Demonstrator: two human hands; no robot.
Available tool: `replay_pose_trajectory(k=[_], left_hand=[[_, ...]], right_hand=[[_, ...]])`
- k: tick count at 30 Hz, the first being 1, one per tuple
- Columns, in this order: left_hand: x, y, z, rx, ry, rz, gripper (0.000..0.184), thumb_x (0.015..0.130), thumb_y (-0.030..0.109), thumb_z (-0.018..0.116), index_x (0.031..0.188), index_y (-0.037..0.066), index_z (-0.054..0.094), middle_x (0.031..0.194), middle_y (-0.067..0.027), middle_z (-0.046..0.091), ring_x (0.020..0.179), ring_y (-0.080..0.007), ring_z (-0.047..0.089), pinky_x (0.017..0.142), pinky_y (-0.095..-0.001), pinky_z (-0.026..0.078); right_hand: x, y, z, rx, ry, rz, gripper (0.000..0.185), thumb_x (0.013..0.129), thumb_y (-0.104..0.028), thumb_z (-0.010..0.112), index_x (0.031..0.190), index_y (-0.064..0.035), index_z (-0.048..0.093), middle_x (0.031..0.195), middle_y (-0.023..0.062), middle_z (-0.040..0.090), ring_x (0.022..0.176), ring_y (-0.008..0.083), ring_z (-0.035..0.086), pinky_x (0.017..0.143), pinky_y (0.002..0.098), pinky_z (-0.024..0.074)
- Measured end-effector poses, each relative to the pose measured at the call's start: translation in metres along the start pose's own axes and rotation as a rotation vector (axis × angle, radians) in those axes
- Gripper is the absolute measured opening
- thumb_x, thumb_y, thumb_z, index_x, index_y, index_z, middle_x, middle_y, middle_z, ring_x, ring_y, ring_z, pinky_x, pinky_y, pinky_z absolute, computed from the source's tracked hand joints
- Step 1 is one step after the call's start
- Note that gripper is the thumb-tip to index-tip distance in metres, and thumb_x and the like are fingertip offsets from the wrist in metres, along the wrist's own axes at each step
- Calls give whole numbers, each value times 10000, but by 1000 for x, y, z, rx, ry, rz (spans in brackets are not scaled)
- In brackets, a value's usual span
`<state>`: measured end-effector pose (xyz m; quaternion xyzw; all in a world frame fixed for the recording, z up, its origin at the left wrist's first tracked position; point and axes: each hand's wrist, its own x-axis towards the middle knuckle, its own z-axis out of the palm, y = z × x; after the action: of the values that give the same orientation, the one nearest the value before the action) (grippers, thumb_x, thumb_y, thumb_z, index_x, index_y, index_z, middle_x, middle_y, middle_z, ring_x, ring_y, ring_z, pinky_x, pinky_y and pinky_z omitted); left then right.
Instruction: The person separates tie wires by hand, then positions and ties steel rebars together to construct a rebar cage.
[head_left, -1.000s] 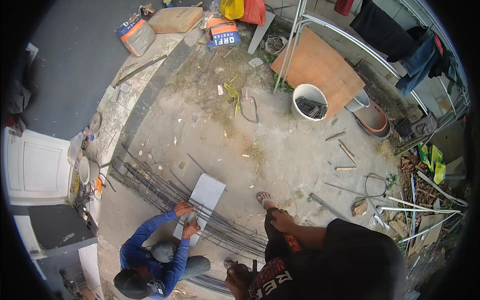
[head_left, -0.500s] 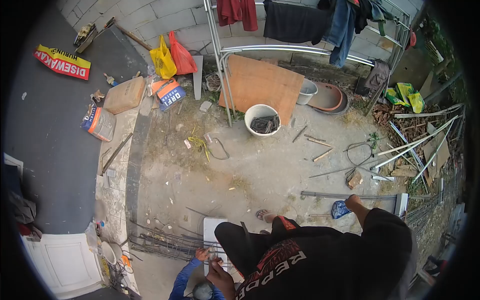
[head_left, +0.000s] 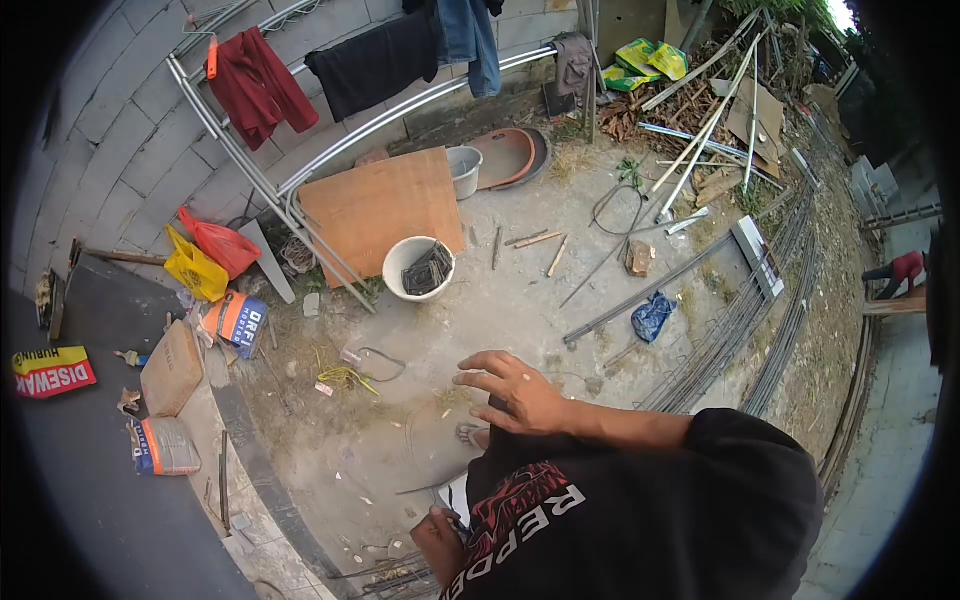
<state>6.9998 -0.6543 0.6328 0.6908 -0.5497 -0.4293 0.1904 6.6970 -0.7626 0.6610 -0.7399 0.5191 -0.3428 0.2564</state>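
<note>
My right hand [head_left: 520,395] reaches out over the concrete ground, its fingers spread and holding nothing. Close to my black shirt [head_left: 640,500], my left hand [head_left: 440,540] is closed, with its fingers curled. What it grips is hidden or too small to name. A white board [head_left: 457,495] shows partly beside that hand, mostly covered by my body. Thin steel rods [head_left: 385,575] lie below the hand at the bottom edge.
A white bucket [head_left: 420,270] holds dark metal pieces, by a wooden board [head_left: 385,215]. Long rebar [head_left: 720,345] and a blue plastic bag [head_left: 653,318] lie right. A drying rack [head_left: 230,150] stands behind. A person in red [head_left: 905,270] is far right. Cement bags [head_left: 235,322] sit left.
My right hand has swung left from near the blue bag, its fingers now spread. The view has turned to the right. The co-worker's blue sleeves and hand have left view.
</note>
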Motion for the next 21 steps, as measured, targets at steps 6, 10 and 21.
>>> replay_pose_trajectory(k=[6, 10, 21], left_hand=[[55, 56, -7, 107, -283, 432, 488, 1048, 279, 487, 734, -45, 672, 558, -196, 550, 515, -290, 545, 551, -414, 403], [85, 88, 3, 207, -305, 543, 476, 1061, 267, 488, 749, -41, 674, 578, -203, 571, 510, -323, 551, 555, -429, 413], [122, 188, 98, 285, -606, 775, 397, 991, 305, 648, 800, -40, 686, 639, -203, 612, 550, -300, 601, 571, -420, 441]], right_hand=[[-25, -7, 27, 21, -258, 22, 384, 974, -347, 647, 1251, -82, 634, 1189, 145, 668, 1106, 371, 646, 1041, 498, 470], [-57, -16, -8, -8, 28, 255, 328, 930, -270, 705, 1214, -108, 665, 1141, 124, 680, 1038, 344, 672, 810, 477, 548], [-110, 54, -95, 153, -228, 570, 352, 944, -275, 700, 1268, -145, 651, 1391, 138, 590, 1365, 251, 513, 1171, 489, 369]])
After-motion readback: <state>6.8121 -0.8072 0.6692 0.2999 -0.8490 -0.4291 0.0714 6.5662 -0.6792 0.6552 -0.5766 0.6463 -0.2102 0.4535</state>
